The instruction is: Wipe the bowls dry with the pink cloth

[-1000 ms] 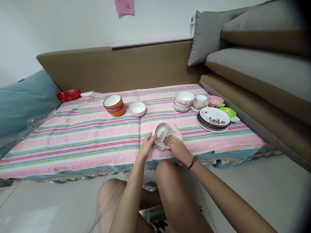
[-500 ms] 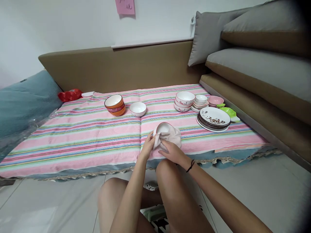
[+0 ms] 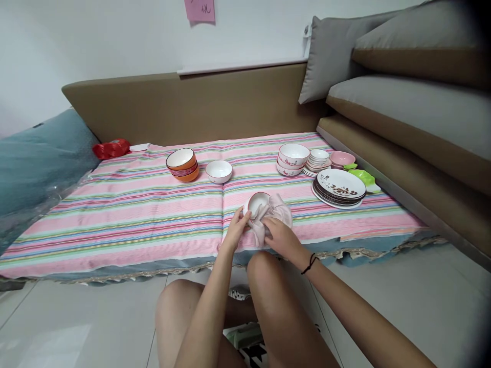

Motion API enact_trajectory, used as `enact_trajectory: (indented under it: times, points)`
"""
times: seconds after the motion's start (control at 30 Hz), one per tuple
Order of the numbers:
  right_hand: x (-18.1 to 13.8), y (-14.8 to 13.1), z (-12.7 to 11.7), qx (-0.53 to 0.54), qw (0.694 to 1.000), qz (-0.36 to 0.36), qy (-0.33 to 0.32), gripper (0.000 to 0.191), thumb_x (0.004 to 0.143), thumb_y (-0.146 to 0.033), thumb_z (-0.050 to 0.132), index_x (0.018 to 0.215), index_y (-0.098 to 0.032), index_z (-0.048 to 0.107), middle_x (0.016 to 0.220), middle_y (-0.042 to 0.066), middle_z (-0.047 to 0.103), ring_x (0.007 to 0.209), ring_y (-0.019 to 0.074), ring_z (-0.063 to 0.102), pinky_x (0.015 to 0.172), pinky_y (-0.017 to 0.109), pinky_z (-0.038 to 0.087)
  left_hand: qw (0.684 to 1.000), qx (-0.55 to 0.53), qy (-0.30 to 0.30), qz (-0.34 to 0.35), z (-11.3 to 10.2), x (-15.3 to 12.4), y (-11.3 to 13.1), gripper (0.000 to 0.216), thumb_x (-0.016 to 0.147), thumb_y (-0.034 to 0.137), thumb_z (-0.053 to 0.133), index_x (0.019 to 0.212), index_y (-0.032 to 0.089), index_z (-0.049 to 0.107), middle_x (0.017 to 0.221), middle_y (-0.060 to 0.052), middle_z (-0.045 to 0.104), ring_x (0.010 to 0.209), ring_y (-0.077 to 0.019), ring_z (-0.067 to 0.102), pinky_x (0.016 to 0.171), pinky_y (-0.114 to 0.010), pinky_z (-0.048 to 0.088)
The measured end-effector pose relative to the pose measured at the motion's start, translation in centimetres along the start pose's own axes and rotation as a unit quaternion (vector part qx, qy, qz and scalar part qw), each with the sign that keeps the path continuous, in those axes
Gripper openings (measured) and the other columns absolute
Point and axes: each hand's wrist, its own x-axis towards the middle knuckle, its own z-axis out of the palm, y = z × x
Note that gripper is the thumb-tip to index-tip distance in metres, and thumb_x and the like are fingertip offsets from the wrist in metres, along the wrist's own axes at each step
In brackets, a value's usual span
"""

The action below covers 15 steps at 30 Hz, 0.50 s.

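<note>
Fingers of the left hand point(image 3: 236, 230) grip the white bowl point(image 3: 260, 201) at its left side, near the front edge of the striped sheet point(image 3: 153, 220). Being round, it has no long axis; its mouth seems tilted toward the right hand point(image 3: 283, 238), whose fingers hold a pale cloth point(image 3: 283, 209) just right of the bowl, fingertips hidden among folds. Left is nearer.

1. Your right hand point(image 3: 282, 237): fingertips hidden in the cloth point(image 3: 283, 210).
2. The bowl point(image 3: 256, 206) between your hands: near side under cloth, base unseen.
3. Your left hand point(image 3: 237, 228): some fingertips behind the bowl.
4. Pink note point(image 3: 200, 10) beyond your left hand: cut by top edge, writing unreadable.
</note>
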Motion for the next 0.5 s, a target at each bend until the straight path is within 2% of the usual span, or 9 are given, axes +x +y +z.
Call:
enact_trajectory:
  times: [0.1,0.17,0.27,0.33,0.37,0.43,0.5]
  points:
    - [0.0,-0.4,0.4,0.085,0.996,-0.001,-0.012,0.026,0.08,-0.01,0.055,0.105,-0.014,0.059,0.098,0.008,0.067,0.09,0.0211,0.062,0.079,0.032,0.049,1.0,0.006,-0.001,0.006,0.0,-0.2,0.2,0.06,0.077,0.052,0.063,0.127,0.021,0.05,0.092,-0.003,0.058,0.079,-0.0139,0.057,0.069,-0.024,0.047]
    - [0.0,0.3,0.8,0.085,0.996,-0.015,-0.036,0.034,0.08,-0.014,0.059,0.114,-0.015,0.058,0.109,0.01,0.066,0.1,0.0232,0.061,0.087,0.035,0.048,1.0,0.01,-0.007,0.012,-0.1,-0.3,0.2,0.061,0.077,0.051,0.064,0.128,0.02,0.05,0.091,-0.003,0.059,0.08,-0.0147,0.058,0.07,-0.025,0.047]
    - [0.2,2.2,1.2,-0.007,0.999,-0.021,-0.046,0.07,0.072,-0.02,0.073,0.136,-0.014,0.046,0.14,0.017,0.048,0.132,0.0312,0.04,0.107,0.045,0.037,0.999,0.013,-0.025,0.035,-0.2,-0.4,0.1,0.066,0.075,0.049,0.067,0.131,0.02,0.05,0.095,-0.005,0.062,0.088,-0.0174,0.06,0.078,-0.028,0.048]
    - [0.4,3.3,1.2,-0.072,0.997,0.004,-0.036,0.092,0.063,-0.022,0.081,0.143,-0.012,0.036,0.149,0.018,0.035,0.14,0.0322,0.029,0.113,0.046,0.03,0.998,0.022,-0.024,0.05,-0.3,-0.4,-0.1,0.067,0.074,0.048,0.069,0.131,0.02,0.051,0.101,-0.007,0.063,0.095,-0.0191,0.06,0.082,-0.029,0.047]
    - [0.6,3.5,1.2,-0.095,0.995,0.016,-0.032,0.094,0.063,-0.022,0.081,0.144,-0.01,0.035,0.151,0.018,0.033,0.141,0.0317,0.028,0.114,0.045,0.029,0.998,0.029,-0.02,0.055,-0.3,-0.4,-0.2,0.066,0.074,0.047,0.07,0.131,0.02,0.051,0.104,-0.007,0.064,0.099,-0.0199,0.06,0.084,-0.029,0.047]
    - [0.9,3.3,1.1,-0.131,0.99,0.026,-0.038,0.079,0.071,-0.021,0.076,0.14,-0.007,0.041,0.148,0.02,0.036,0.139,0.0307,0.031,0.114,0.044,0.028,0.997,0.035,-0.013,0.061,-0.2,-0.3,-0.3,0.063,0.075,0.048,0.069,0.13,0.021,0.053,0.11,-0.008,0.064,0.103,-0.0212,0.059,0.085,-0.03,0.047]
    - [1.1,2.3,1.1,-0.143,0.988,0.032,-0.056,0.044,0.082,-0.014,0.061,0.125,-0.004,0.056,0.137,0.023,0.05,0.131,0.0308,0.043,0.113,0.045,0.029,0.998,0.028,-0.01,0.056,0.1,-0.2,-0.3,0.06,0.078,0.051,0.065,0.129,0.021,0.054,0.116,-0.009,0.062,0.104,-0.0218,0.059,0.084,-0.03,0.048]
